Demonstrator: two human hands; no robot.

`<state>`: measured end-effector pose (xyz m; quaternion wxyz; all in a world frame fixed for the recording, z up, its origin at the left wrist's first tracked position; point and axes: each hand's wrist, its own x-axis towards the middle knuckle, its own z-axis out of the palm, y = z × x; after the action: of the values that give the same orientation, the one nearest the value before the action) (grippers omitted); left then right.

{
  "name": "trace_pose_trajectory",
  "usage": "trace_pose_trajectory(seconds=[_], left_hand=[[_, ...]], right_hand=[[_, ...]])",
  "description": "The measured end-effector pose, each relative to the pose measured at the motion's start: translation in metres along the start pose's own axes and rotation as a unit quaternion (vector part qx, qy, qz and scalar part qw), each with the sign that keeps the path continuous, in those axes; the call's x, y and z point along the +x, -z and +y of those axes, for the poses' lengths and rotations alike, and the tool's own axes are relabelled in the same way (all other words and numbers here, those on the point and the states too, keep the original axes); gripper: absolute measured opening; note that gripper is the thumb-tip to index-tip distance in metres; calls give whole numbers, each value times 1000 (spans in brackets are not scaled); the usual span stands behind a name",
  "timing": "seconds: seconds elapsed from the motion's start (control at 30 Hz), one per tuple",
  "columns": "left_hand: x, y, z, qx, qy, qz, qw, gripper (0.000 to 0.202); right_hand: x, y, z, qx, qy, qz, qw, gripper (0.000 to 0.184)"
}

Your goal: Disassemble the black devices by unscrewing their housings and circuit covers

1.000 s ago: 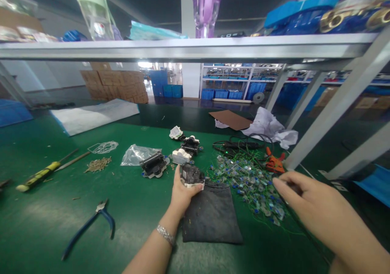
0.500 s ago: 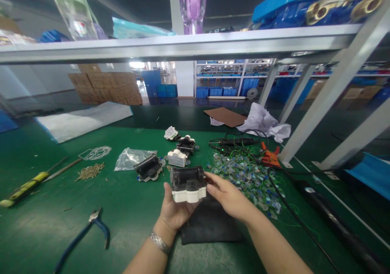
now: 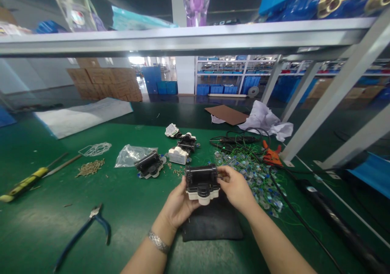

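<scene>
A black and white plastic housing (image 3: 201, 181), with a black cylinder along its top and a white base, is held up between both hands above a black pad (image 3: 213, 224). My left hand (image 3: 179, 204) cradles it from below and the left, thumb up along its side. My right hand (image 3: 235, 185) grips its right end with fingers bent; the fingertips are partly hidden behind it. Beyond lie a similar black housing (image 3: 150, 164), a white housing (image 3: 178, 155) and another black unit (image 3: 186, 143). Small screws (image 3: 175, 170) are scattered just behind the held housing.
Right of my hands spreads a heap of clear and blue tags with green wires (image 3: 258, 180), near an orange clamp (image 3: 271, 154). Pliers (image 3: 96, 213), a yellow screwdriver (image 3: 27, 183), a screw pile (image 3: 90, 167) and a plastic bag (image 3: 131, 156) lie left. A shelf (image 3: 183, 42) crosses overhead.
Both hands have moved slightly right with the housing. It has turned, so its black cylinder and rounded front show more, and the right fingers are more bent around its end.
</scene>
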<state>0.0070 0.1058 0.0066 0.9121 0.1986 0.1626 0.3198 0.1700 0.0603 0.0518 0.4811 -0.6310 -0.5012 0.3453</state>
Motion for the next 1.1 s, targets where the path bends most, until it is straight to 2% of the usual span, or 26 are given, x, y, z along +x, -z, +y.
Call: trace_pose_trajectory(seconds=[0.1,0.2,0.33,0.37,0.5,0.67,0.77,0.87,0.97,1.03,1.1], left_hand=[[-1,0,-2,44,-23,35,998,53],[0,0,-6,73,-95,71,990,44],[2,-1,-9,66,-119,130,982,43],[3,-1,-10,63,-118,138,981,47],[3,-1,-9,77,-145,156,974,56],[1,-1,-2,108,-182,174,962,49],[1,-1,-3,111,-182,180,960,46],[3,0,-4,105,-156,176,966,44],[1,4,11,66,-146,195,968,39],[-5,8,34,14,-200,217,955,33],[-13,11,60,-32,-285,240,928,30]], right_hand=[[-6,0,-10,-52,28,19,998,27],[-14,-2,-20,-110,67,9,992,26],[-17,1,-26,-180,83,-31,980,2],[-16,2,-26,-195,85,-42,976,2],[-18,8,-28,-258,104,-69,958,7],[-25,4,-36,-357,99,-59,927,15],[-26,-4,-39,-394,88,-53,913,18],[-25,-11,-40,-413,79,-61,905,19],[-24,-2,-40,-431,60,-55,899,19],[-24,16,-40,-443,33,-33,895,19],[-23,40,-41,-451,5,-3,893,20]])
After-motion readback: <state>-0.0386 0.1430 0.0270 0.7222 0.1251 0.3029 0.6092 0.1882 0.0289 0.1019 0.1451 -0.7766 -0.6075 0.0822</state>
